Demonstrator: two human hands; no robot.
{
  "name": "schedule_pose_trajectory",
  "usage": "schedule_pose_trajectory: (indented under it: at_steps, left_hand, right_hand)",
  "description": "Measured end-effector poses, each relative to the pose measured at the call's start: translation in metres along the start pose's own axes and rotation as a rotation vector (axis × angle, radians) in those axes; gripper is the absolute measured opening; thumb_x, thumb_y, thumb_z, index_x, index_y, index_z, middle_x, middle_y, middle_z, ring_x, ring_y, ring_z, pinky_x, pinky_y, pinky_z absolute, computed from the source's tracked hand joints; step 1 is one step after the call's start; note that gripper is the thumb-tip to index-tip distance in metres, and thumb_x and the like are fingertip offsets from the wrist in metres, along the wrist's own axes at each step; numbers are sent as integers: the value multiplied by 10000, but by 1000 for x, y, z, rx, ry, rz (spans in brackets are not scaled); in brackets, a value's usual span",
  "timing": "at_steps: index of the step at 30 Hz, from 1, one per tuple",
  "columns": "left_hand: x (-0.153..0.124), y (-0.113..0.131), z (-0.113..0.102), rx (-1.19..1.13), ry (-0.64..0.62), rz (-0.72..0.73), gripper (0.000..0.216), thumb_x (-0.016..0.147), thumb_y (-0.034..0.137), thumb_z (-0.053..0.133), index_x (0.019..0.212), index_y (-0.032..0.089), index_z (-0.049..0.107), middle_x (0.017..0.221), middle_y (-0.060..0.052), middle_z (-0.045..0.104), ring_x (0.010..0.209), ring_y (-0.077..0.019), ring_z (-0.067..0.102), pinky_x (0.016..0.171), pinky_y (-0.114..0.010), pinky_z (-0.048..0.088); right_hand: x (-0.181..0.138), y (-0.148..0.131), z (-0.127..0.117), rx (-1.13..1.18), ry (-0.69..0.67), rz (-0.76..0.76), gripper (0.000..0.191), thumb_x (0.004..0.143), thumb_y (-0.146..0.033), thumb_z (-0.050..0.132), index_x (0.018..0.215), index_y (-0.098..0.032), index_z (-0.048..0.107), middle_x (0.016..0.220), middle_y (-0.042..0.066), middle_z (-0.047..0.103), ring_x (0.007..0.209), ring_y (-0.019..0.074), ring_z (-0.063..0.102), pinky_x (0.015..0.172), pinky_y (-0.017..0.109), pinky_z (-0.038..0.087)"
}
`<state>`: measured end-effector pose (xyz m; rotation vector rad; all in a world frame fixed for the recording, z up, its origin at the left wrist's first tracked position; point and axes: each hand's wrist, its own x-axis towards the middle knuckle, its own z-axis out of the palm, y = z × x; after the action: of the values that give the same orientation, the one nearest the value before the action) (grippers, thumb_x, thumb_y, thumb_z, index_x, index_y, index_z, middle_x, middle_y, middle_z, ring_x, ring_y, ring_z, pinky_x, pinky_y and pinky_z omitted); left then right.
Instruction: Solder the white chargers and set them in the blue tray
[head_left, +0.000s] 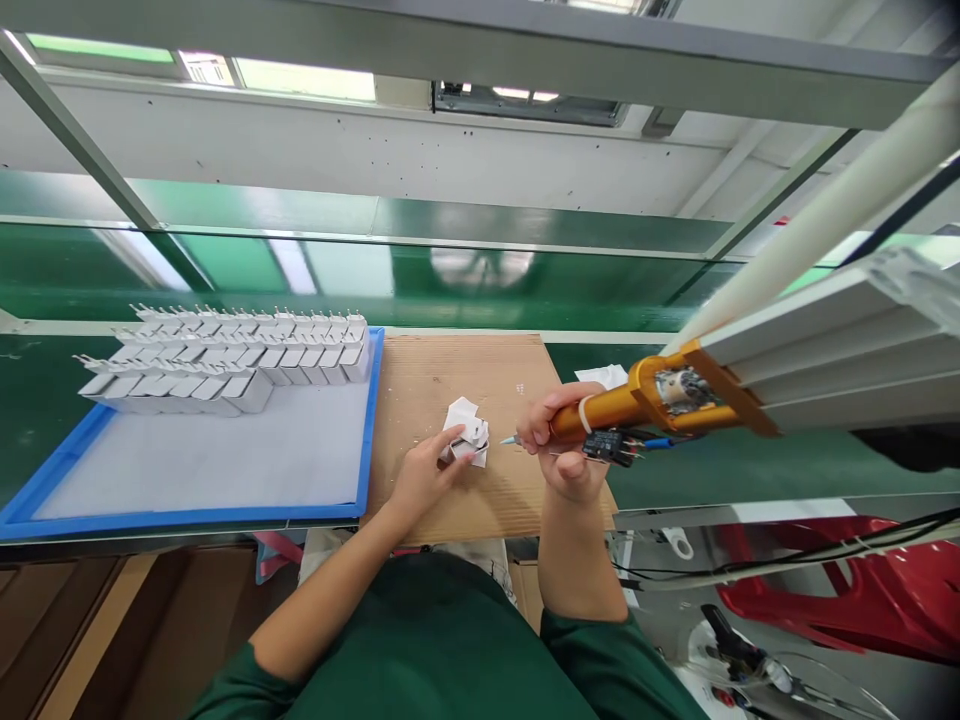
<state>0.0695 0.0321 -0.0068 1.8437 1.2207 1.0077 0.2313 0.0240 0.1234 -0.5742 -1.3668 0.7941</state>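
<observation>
Left of the cardboard sheet (pixel 465 370), a blue-rimmed tray (pixel 187 519) lies on the green bench (pixel 750 470), its right side running along the sheet's left edge. Small white boxes (pixel 225 360) stand packed in about 3 stepped rows over the tray's far left part, thin white prongs sticking up along them; the tray's pale floor shows nearer the person.

Over the sheet's near left part, the left hand (pixel 424 480) reaches in from the near side, fingers bent and closed around 1 flapped white box (pixel 466 432). This box rests near the middle of the sheet, at the left fingertips: 1 finger lies over its left side and another presses at its near side. Its flaps stand at angles, and a dark gap shows between them.

Over the sheet's right part, the right hand (pixel 566 440) is wrapped around the front end of an orange cylindrical tool (pixel 607 408). The tool's pale blue tip (pixel 511 440) points left at the flapped white box, near it but apart. A black switch (pixel 609 447) hangs under the tool.

Just beyond the sheet's right edge lies a white scrap (pixel 604 376), partly hidden. Farther right of the sheet, a grey profile beam (pixel 847 350) meets the tool's mount, and a red plastic seat (pixel 862 590) stands below bench level.
</observation>
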Motion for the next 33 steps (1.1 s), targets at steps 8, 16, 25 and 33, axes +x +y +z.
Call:
schedule_pose_trajectory:
  at_steps: [8,16,25,33]
  left_hand:
    - [7,1,11,202,-43,59,485,835,321,752,1287,233,600,1172,-98,748,1108,-291,688,980,-434,521]
    - [1,16,-4,165,-75,52,534,902,417,673,1390,275,511,986,-34,776,807,-213,736,737,-297,545]
    - [-1,27,-13,147,-22,185,514,901,348,683,1383,252,533,1144,-58,750,967,-220,718,851,-313,560]
    - [-2,29,-18,172,-35,199,540,903,333,683,1409,245,516,1107,-54,749,917,-204,708,821,-296,552]
  right_hand:
    - [3,-3,9,33,-15,-21,451,711,-562,798,990,-274,593,609,-75,515,463,86,434,435,223,382]
    - [0,2,5,11,-27,-1,489,717,-585,776,999,-272,527,625,-73,509,462,93,447,430,236,379]
    - [1,1,6,19,-64,-43,420,760,-530,759,1029,-267,572,607,-76,480,473,89,427,446,234,386]
    - [0,3,4,89,-112,-69,359,816,-435,748,1092,-273,585,657,-69,497,507,83,427,465,227,366]
